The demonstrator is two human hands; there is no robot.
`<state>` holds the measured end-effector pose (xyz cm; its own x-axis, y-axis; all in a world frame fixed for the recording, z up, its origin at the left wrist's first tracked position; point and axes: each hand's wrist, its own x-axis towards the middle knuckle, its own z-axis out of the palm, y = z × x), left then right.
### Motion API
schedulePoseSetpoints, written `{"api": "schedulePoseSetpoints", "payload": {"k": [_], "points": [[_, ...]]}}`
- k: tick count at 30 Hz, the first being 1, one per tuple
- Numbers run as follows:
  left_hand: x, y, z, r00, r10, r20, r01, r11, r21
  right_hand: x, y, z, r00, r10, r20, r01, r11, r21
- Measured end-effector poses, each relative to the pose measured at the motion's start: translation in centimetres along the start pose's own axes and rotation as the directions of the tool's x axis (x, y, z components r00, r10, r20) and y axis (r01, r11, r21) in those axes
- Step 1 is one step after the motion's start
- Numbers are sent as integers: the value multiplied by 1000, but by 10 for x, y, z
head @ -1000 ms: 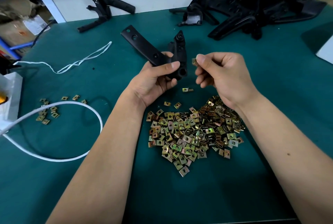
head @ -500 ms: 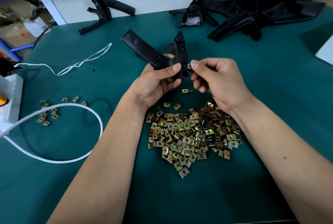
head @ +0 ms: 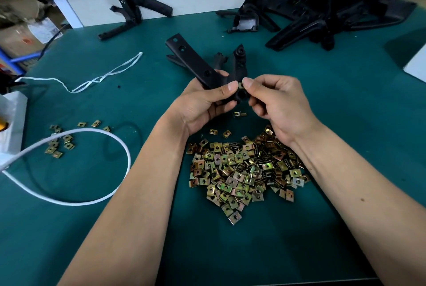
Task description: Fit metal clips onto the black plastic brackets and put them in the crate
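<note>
My left hand (head: 202, 103) grips a black plastic bracket (head: 196, 62) above the green table, its flat arm pointing up and left. My right hand (head: 281, 103) pinches a small brass-coloured metal clip (head: 241, 84) between thumb and forefinger, and the clip touches the bracket just beside my left thumb. Below both hands lies a large heap of metal clips (head: 244, 175). No crate is in view.
A pile of black brackets (head: 327, 9) fills the back right, and a single bracket (head: 136, 12) lies at the back left. A few loose clips (head: 62, 140), a white cable (head: 96, 200) and white string (head: 103, 76) lie on the left. Green mat (head: 345, 101) covers the table.
My right hand moved left with the clip until it met the bracket beside my left thumb. The left hand and bracket dropped slightly toward me.
</note>
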<state>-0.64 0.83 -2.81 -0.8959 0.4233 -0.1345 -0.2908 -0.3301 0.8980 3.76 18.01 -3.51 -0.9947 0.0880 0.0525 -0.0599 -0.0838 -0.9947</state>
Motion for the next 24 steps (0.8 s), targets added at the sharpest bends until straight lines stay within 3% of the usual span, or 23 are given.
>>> {"api": "schedulePoseSetpoints", "payload": {"k": [5, 8, 10, 14, 17, 24], "points": [[5, -6, 4, 989, 113, -92, -108, 993, 50, 3, 2, 0, 995, -86, -47, 81, 993, -90], [5, -6, 2, 965, 234, -121, -205, 955, 216, 6, 2, -4, 989, -149, 25, 149, 938, -313], [4, -4, -1, 951, 272, -144, -236, 944, 229, 8, 0, -7, 982, -164, 93, 188, 877, -442], [5, 2, -10, 943, 253, -216, -251, 967, 38, 9, -2, -10, 933, -259, 252, 360, 632, -686], [6, 3, -15, 942, 229, -244, -242, 970, -23, 9, 0, -6, 906, -160, 391, 420, 440, -794], [4, 2, -13, 944, 178, -277, -174, 984, 41, 6, 1, 1, 908, -202, 368, 419, 416, -807]]}}
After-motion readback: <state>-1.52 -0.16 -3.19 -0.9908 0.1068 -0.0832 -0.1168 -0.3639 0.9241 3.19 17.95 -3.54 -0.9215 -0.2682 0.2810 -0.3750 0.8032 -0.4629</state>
